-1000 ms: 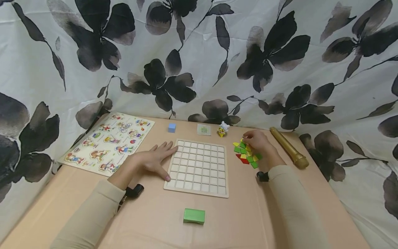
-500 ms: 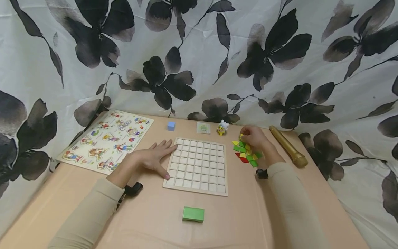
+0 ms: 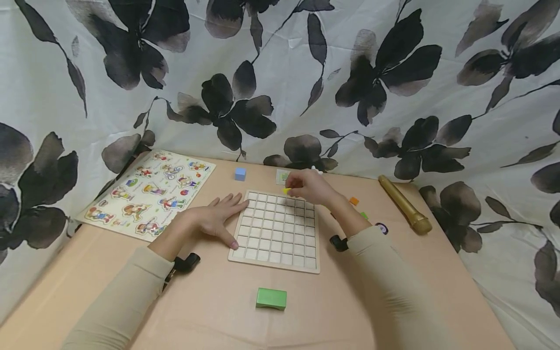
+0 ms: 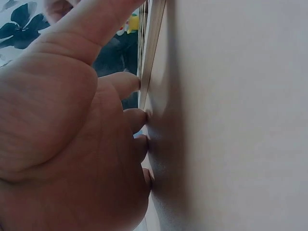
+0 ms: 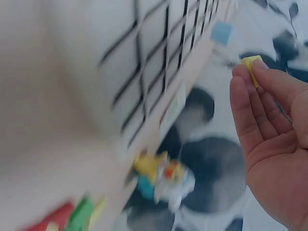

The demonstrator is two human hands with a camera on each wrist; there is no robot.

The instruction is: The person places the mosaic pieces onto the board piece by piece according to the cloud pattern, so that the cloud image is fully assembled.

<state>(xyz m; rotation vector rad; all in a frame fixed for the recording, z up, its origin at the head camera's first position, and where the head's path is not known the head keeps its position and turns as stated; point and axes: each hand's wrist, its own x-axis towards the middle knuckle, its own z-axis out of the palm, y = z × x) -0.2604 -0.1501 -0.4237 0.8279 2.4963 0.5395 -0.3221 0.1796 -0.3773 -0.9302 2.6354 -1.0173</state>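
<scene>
A pale wooden board (image 3: 280,233) with a grid of square cells lies flat on the table. My left hand (image 3: 214,221) rests at its left edge, fingers spread, thumb touching the near left corner. Over the board's far edge, my right hand (image 3: 308,187) pinches a small yellow tile (image 5: 255,72) between thumb and fingers. Right of the board are loose coloured tiles, mostly hidden behind my right forearm; an orange tile (image 3: 353,201) and a green tile (image 3: 364,215) show past it. The right wrist view catches red and green tiles (image 5: 79,214), blurred.
A blue cube (image 3: 240,174), a small card (image 3: 281,176) and a toy figure (image 5: 163,178) stand behind the board. To the left lies a sheet of cartoon pictures (image 3: 148,194). A gold microphone-shaped object (image 3: 404,205) lies right; a green block (image 3: 271,298) sits in front.
My right hand has left the tile pile and moved left to the board's far edge, carrying a yellow tile. An orange tile has come into sight. My left hand has stayed at the board.
</scene>
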